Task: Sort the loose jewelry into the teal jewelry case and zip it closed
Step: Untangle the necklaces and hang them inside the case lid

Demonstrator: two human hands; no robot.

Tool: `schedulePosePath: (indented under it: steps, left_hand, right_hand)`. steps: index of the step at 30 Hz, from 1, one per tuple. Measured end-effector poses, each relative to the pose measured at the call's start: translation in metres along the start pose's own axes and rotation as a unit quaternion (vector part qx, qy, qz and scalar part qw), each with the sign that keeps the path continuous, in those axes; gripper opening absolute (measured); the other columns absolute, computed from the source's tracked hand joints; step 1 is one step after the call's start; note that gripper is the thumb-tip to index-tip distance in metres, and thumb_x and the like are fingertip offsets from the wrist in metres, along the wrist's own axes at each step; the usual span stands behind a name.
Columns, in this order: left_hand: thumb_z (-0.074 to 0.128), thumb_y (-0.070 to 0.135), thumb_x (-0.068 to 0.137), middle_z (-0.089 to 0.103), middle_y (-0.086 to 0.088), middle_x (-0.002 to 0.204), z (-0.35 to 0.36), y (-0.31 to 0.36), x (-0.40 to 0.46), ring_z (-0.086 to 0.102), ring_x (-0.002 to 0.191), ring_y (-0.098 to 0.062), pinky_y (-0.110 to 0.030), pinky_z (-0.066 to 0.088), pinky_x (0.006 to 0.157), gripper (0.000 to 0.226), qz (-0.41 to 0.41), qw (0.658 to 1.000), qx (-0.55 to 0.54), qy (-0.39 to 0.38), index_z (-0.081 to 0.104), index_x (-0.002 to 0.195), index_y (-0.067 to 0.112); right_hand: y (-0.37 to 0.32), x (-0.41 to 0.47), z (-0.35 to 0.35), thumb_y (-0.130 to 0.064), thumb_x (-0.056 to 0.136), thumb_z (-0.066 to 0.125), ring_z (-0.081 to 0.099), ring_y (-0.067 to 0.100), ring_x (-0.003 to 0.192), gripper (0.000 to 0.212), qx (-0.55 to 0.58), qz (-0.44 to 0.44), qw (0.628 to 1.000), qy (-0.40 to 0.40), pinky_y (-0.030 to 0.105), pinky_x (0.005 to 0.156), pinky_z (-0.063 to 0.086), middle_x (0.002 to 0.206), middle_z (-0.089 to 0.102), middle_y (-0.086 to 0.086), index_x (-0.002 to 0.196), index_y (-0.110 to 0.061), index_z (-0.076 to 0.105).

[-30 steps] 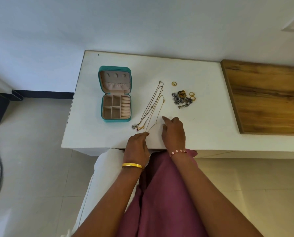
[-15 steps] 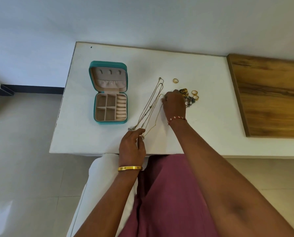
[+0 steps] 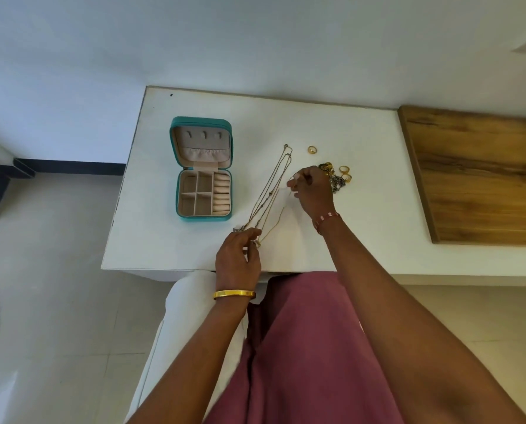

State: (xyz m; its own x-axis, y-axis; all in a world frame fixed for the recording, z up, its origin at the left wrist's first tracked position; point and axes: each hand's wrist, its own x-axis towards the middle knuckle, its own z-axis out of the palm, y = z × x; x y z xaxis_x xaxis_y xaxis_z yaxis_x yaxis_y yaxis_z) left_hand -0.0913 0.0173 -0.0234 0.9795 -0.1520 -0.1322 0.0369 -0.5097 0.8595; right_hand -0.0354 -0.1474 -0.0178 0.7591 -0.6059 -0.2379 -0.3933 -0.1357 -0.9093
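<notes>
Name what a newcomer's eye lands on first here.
The open teal jewelry case on the white table, its compartments empty. To its right lie thin necklace chains; the left hand pinches their near end and the right hand pinches one chain's far end. A pile of rings sits just beyond the right hand.

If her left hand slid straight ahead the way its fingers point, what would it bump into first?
Probably the necklaces: the left hand already pinches their near ends, and the chains stretch away from its fingertips. The teal jewelry case sits off to the left.
</notes>
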Motion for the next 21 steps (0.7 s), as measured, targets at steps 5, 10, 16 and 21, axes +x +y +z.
schedulePosePath:
  steps: [5, 10, 16, 21]
  left_hand:
    - [0.054, 0.003, 0.086, 0.065, -0.007, 0.109, -0.014, 0.014, -0.02, 0.053, 0.085, -0.007, -0.017, 0.044, 0.081, 0.023, 0.023, 1.0, -0.008, -0.005, 0.065, 0.105, 0.01]
    - [0.053, 0.005, 0.087, 0.065, -0.006, 0.111, -0.033, 0.034, -0.035, 0.052, 0.088, -0.006, -0.013, 0.042, 0.079, 0.023, 0.027, 0.999, -0.025, 0.011, 0.064, 0.106, 0.011]
    - [0.054, 0.004, 0.087, 0.066, -0.009, 0.109, -0.058, 0.067, -0.043, 0.059, 0.093, -0.014, -0.018, 0.042, 0.084, 0.023, 0.071, 0.995, -0.056, 0.048, 0.065, 0.106, 0.008]
    - [0.053, 0.005, 0.088, 0.064, -0.01, 0.114, -0.077, 0.097, -0.052, 0.052, 0.089, -0.008, -0.011, 0.041, 0.079, 0.023, 0.101, 0.988, -0.096, 0.067, 0.064, 0.108, 0.006]
  right_hand:
    - [-0.027, -0.036, -0.02, -0.005, 0.094, 0.04, 0.059, 0.013, 0.068, 0.022, 0.118, 0.064, 0.988, -0.075, 0.026, 0.069, 0.046, 0.071, 0.061, 0.006, 0.077, -0.016, 0.049]
    - [-0.062, -0.074, -0.038, 0.002, 0.092, 0.042, 0.054, 0.011, 0.049, 0.025, 0.256, 0.081, 0.954, -0.132, 0.032, 0.064, 0.052, 0.053, 0.052, 0.002, 0.072, -0.009, 0.052]
    - [-0.107, -0.119, -0.058, -0.002, 0.089, 0.044, 0.044, 0.014, 0.044, 0.023, 0.218, 0.024, 0.961, -0.168, 0.024, 0.049, 0.038, 0.054, 0.055, 0.005, 0.069, -0.01, 0.054]
    - [-0.137, -0.15, -0.075, -0.002, 0.087, 0.042, 0.041, 0.013, 0.041, 0.021, 0.201, -0.009, 0.959, -0.2, 0.018, 0.042, 0.032, 0.06, 0.059, 0.008, 0.072, -0.01, 0.055]
